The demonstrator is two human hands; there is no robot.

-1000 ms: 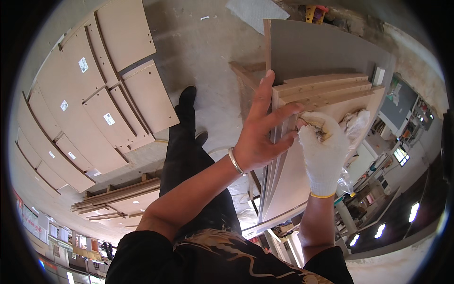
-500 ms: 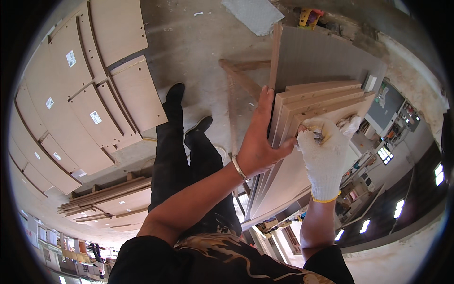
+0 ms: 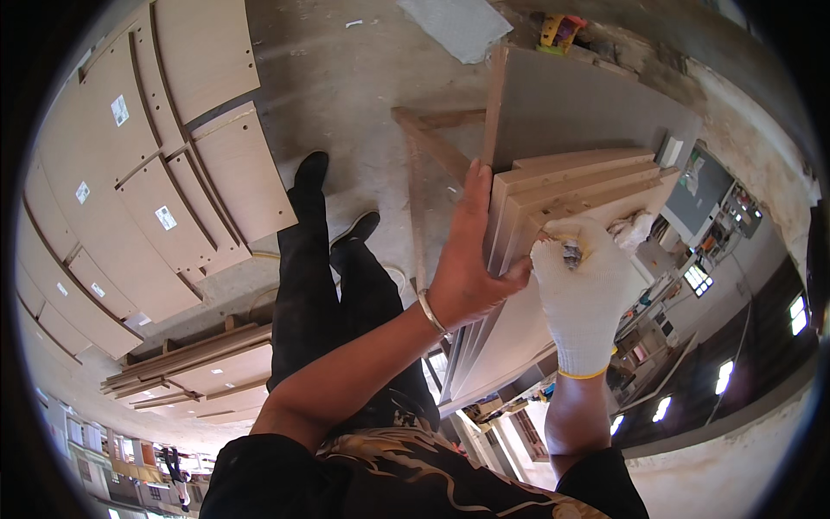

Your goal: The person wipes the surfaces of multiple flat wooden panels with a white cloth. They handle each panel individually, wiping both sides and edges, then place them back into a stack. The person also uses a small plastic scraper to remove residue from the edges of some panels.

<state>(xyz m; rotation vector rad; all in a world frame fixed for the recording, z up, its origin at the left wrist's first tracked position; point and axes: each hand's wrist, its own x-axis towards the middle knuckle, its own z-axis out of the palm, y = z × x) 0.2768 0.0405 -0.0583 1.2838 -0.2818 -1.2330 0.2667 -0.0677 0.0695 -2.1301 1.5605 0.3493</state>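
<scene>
The boards (image 3: 596,180) are stacked beside the grey panel (image 3: 588,104), with the left hand (image 3: 467,278) placed at their edges, thumb spread wide, and the right hand (image 3: 590,275) curled near one corner, contents hidden; boards could be tipped by uneven pulling.

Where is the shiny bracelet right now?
In the head view, the bracelet circles the person's left arm just behind the left hand, left of the stacked boards.
</scene>
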